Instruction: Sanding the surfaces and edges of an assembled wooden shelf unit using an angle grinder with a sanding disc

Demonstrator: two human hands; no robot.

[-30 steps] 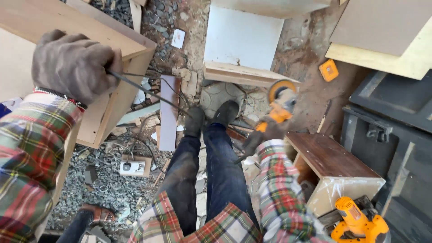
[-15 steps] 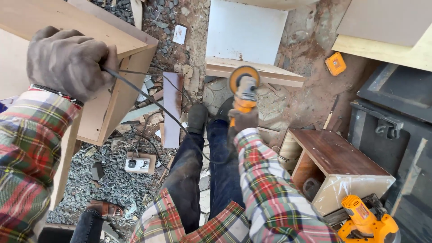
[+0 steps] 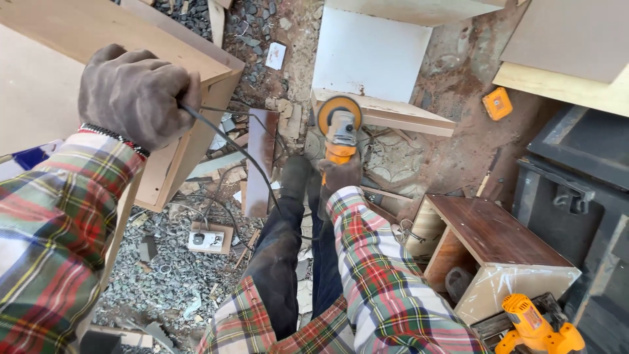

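Observation:
My left hand (image 3: 134, 95), in a brown work glove, is raised at the upper left and closed on a black power cord (image 3: 226, 139). It hangs in front of a light wooden cabinet box (image 3: 78, 39). The cord runs down to the right toward an orange angle grinder (image 3: 339, 131), which my gloved right hand (image 3: 341, 176) grips by its body. The grinder's round disc guard points away from me, above my boots (image 3: 298, 176) and near the edge of a white board (image 3: 373, 56).
A small brown-topped wooden box (image 3: 488, 229) stands at the right, with an orange power tool (image 3: 534, 328) below it. A socket block (image 3: 208, 239) lies on the gravel. An orange tape measure (image 3: 498, 103) rests on the dirt. Dark metal cases (image 3: 576, 170) fill the far right. Wood offcuts litter the ground.
My right hand swung the grinder from the right to the centre, above my boots. My left hand, still on the cord, shifted right and slightly down in view.

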